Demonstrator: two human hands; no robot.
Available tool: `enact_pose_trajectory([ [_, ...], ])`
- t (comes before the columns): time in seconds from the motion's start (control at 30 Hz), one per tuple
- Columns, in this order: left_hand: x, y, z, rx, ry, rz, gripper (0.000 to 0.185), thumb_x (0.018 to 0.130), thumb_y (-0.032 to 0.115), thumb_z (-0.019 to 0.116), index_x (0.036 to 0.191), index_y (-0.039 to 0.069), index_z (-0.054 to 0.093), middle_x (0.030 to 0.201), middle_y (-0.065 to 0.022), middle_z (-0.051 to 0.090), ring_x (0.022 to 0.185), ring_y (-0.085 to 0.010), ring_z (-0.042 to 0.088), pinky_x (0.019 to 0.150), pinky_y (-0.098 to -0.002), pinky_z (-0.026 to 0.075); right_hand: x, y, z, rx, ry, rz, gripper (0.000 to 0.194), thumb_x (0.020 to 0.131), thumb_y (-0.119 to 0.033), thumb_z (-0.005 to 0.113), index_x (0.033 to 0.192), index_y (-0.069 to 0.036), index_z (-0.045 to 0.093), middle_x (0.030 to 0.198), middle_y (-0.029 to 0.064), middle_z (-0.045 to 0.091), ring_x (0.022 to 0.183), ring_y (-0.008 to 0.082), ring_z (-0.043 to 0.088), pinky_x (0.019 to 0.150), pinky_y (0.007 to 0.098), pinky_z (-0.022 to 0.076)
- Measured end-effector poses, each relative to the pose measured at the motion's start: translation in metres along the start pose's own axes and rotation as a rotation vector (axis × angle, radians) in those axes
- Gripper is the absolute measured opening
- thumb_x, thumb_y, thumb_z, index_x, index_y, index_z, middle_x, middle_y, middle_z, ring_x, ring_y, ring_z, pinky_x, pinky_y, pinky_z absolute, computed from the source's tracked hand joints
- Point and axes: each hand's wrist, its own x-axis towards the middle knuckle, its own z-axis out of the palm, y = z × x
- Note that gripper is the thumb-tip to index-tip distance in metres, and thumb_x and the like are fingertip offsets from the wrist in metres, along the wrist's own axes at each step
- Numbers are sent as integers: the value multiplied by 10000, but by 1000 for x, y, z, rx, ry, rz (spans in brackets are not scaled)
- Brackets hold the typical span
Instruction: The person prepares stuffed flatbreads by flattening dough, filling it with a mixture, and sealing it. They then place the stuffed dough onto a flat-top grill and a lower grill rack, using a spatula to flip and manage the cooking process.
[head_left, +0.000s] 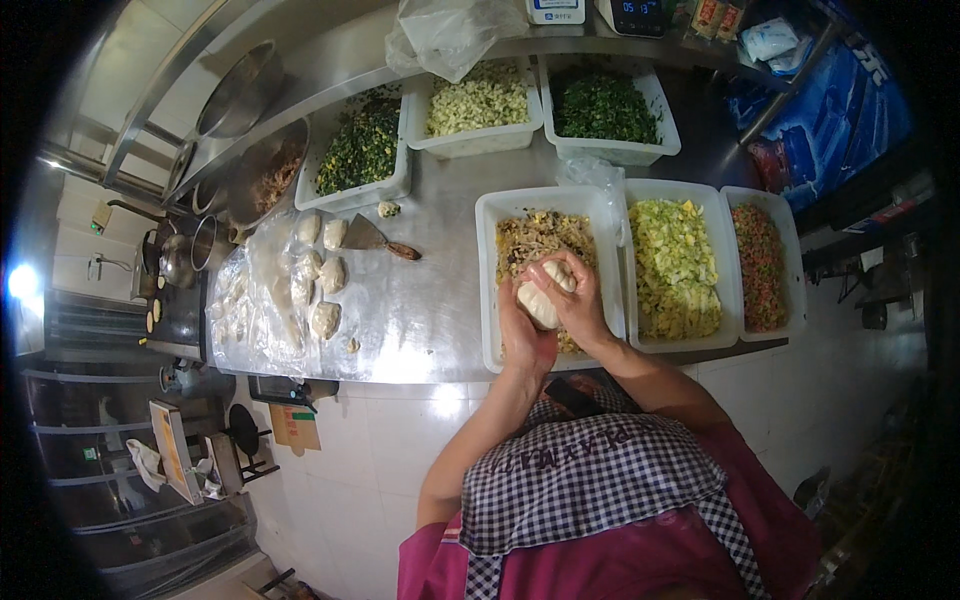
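Note:
A ball of white dough (538, 306) sits between my two hands, above a white plastic tub (489, 225) of brown chopped filling (547, 231). My left hand (525, 337) cups it from the left and below. From the right, my right hand (583, 300) wraps over it, and part of the dough bulges out near the thumb. Whether filling is inside the dough cannot be seen. To the left, several dough pieces (325, 321) rest on the steel table (420, 300), some under a clear plastic sheet (259, 292). A scraper with a wooden handle (401, 250) lies beside them.
Tubs of chopped cabbage filling (675, 262) and pinkish diced filling (759, 262) stand at the right. Tubs of greens (607, 109), pale diced vegetable (480, 101) and green-yellow mix (360, 150) line the back. A metal bowl (281, 161) and a griddle (180, 322) are at the left.

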Motion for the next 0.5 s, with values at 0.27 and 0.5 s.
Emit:
enact_pose_trajectory([
  [0.27,4,16,2,170,-8,201,303,989,288,371,1142,59,499,1027,-96,583,977,-226,598,811,-331,521,1,-17,-5,-14,-282,-297,954,633,-379,859,1391,-81,361,1448,168,340,1402,288,246,1120,426,265],
  [0.5,-4,23,23,121,-81,-69,359,987,345,377,1159,67,527,1081,-85,606,1010,-224,603,878,-361,490,6,-26,-10,-91,-260,-130,315,820,-202,725,1057,-19,625,1192,137,613,1296,252,429,1073,390,323],
])
